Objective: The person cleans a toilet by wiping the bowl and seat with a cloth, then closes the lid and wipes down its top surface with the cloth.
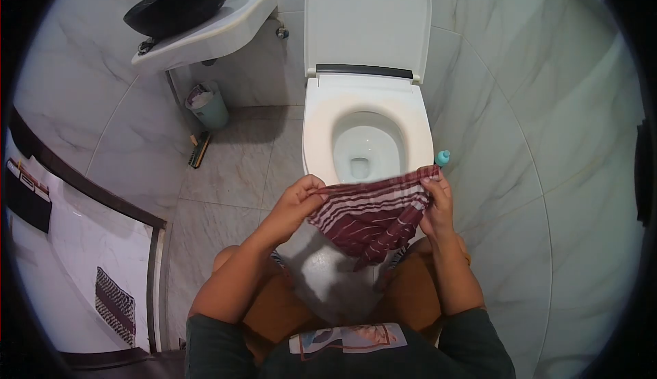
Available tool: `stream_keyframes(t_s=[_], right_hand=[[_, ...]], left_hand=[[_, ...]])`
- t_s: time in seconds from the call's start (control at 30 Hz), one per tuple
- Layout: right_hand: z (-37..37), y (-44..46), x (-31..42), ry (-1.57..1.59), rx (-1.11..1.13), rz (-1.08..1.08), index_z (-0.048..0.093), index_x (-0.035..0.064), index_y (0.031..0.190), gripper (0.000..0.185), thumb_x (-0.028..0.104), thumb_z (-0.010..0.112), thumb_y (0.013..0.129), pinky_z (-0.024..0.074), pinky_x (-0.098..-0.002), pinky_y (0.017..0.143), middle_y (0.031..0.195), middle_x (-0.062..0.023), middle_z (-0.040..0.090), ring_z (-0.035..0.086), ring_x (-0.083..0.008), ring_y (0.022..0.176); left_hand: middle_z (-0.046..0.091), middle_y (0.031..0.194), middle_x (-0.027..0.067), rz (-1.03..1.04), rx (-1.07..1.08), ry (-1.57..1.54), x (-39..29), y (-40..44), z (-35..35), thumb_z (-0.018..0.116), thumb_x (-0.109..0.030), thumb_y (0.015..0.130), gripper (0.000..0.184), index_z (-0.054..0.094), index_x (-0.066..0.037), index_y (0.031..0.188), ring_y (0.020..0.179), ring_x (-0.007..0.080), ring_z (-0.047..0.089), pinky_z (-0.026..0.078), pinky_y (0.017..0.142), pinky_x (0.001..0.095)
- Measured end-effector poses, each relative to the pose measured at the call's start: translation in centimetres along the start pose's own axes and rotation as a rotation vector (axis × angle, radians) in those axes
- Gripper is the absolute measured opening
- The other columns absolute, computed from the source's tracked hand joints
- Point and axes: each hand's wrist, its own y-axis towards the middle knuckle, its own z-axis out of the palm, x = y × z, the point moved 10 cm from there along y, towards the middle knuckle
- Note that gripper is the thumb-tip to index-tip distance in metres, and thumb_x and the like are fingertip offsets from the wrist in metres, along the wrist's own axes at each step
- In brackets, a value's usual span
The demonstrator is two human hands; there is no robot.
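Note:
A maroon cloth with white stripes (369, 218) hangs stretched between my two hands, just in front of the toilet. My left hand (301, 198) pinches its upper left corner. At the upper right edge, my right hand (438, 201) grips it with the thumb on top, and a bunched fold droops below. Behind the cloth stands the white toilet (315, 133), with its lid (367, 20) raised and the seat ring down. The cloth covers the front of the bowl.
Right of the toilet a bottle with a teal cap (443, 157) shows partly. On the left are a black basin (181, 6) on a white counter (205, 44), a bin (208, 109) and a floor brush (199, 150). A patterned mat (115, 306) lies beyond the doorway's dark frame (156, 269).

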Motion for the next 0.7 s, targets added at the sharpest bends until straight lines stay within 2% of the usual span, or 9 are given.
stream_keyframes(t_s=[0.03, 0.1, 0.23, 0.33, 0.4, 0.43, 0.57, 0.63, 0.7], right_hand=[[-0.3, 0.3, -0.4, 0.026, 0.005, 0.021, 0.054, 0.0016, 0.108, 0.022, 0.005, 0.049, 0.087, 0.0512, -0.0311, 0.08, 0.098, -0.009, 0.064, 0.063, -0.0172, 0.086], [-0.7, 0.6, -0.7, -0.01, -0.014, 0.032, 0.054, 0.0014, 0.108, 0.022, 0.005, 0.049, 0.087, 0.0513, -0.0304, 0.079, 0.097, -0.0088, 0.064, 0.063, -0.0166, 0.085], [-0.4, 0.4, -0.9, -0.098, -0.046, 0.049, 0.054, 0.0012, 0.107, 0.02, 0.007, 0.051, 0.089, 0.0515, -0.0282, 0.077, 0.096, -0.0083, 0.064, 0.063, -0.0149, 0.082], [0.4, 0.3, -1.3, -0.105, -0.008, 0.098, 0.056, -0.0005, 0.103, 0.016, 0.003, 0.051, 0.088, 0.0508, -0.0257, 0.073, 0.092, -0.0078, 0.065, 0.062, -0.013, 0.079], [0.7, 0.0, -1.5, -0.082, 0.031, 0.113, 0.056, -0.0007, 0.103, 0.016, 0.003, 0.052, 0.088, 0.0506, -0.0262, 0.074, 0.093, -0.0081, 0.065, 0.062, -0.0132, 0.08], [1.0, -0.2, -1.7, -0.059, 0.071, 0.128, 0.056, -0.0009, 0.104, 0.017, 0.003, 0.052, 0.087, 0.0505, -0.0267, 0.076, 0.094, -0.0084, 0.065, 0.062, -0.0134, 0.081], [1.3, -0.4, -1.8, 0.005, 0.131, 0.137, 0.055, -0.0007, 0.105, 0.019, 0.004, 0.053, 0.087, 0.0502, -0.0279, 0.078, 0.097, -0.0089, 0.064, 0.062, -0.0143, 0.083], [1.4, -0.4, -2.0, 0.06, 0.105, 0.142, 0.055, 0.0007, 0.107, 0.026, 0.01, 0.059, 0.084, 0.0503, -0.0313, 0.082, 0.096, -0.0077, 0.064, 0.062, -0.016, 0.089], [2.8, -0.7, -2.9, -0.036, 0.183, 0.192, 0.054, 0.0004, 0.11, 0.032, 0.009, 0.063, 0.081, 0.0493, -0.0313, 0.084, 0.097, -0.0069, 0.064, 0.061, -0.0164, 0.093]], left_hand=[[0.055, 0.077, -0.0027, 0.0, 0.001, 0.0, -0.3, -0.1, 0.0, 0.053, -0.01, 0.091, 0.004, 0.052, -0.007, 0.09, 0.07, 0.0041, 0.051, 0.04, 0.061, 0.0185], [0.06, 0.087, 0.0014, -0.048, 0.007, -0.116, -0.2, -0.3, 0.1, 0.056, -0.007, 0.087, 0.006, 0.052, -0.005, 0.092, 0.074, 0.0069, 0.056, 0.046, 0.067, 0.0203], [0.062, 0.093, 0.0045, -0.03, 0.067, -0.269, -1.2, -0.7, 1.2, 0.058, -0.008, 0.086, 0.009, 0.052, -0.004, 0.092, 0.078, 0.008, 0.058, 0.047, 0.07, 0.0207], [0.062, 0.087, 0.005, -0.032, 0.02, -0.363, -2.1, -1.2, 1.0, 0.061, -0.006, 0.082, 0.014, 0.052, -0.001, 0.092, 0.073, 0.0082, 0.058, 0.047, 0.065, 0.0206], [0.062, 0.08, 0.0059, -0.109, 0.264, -0.349, -2.0, -2.3, 2.1, 0.064, -0.005, 0.077, 0.018, 0.051, 0.0, 0.089, 0.065, 0.0079, 0.057, 0.044, 0.058, 0.0203], [0.061, 0.076, 0.0064, -0.114, 0.294, -0.304, -2.1, -2.6, 2.2, 0.065, -0.006, 0.075, 0.021, 0.05, 0.001, 0.087, 0.059, 0.0078, 0.056, 0.042, 0.053, 0.0202], [0.062, 0.076, 0.0068, -0.081, 0.28, -0.279, -2.8, -3.2, 2.4, 0.065, -0.008, 0.075, 0.021, 0.05, 0.001, 0.086, 0.059, 0.008, 0.055, 0.042, 0.053, 0.0208], [0.063, 0.091, 0.0072, -0.073, 0.427, -0.417, -2.7, -3.5, 2.6, 0.062, -0.005, 0.08, 0.019, 0.053, 0.0, 0.096, 0.077, 0.0096, 0.059, 0.046, 0.068, 0.022], [0.063, 0.094, 0.0086, -0.044, 0.404, -0.448, -2.5, -3.5, 2.3, 0.062, -0.006, 0.08, 0.021, 0.052, 0.0, 0.099, 0.082, 0.0119, 0.06, 0.047, 0.073, 0.0242]])
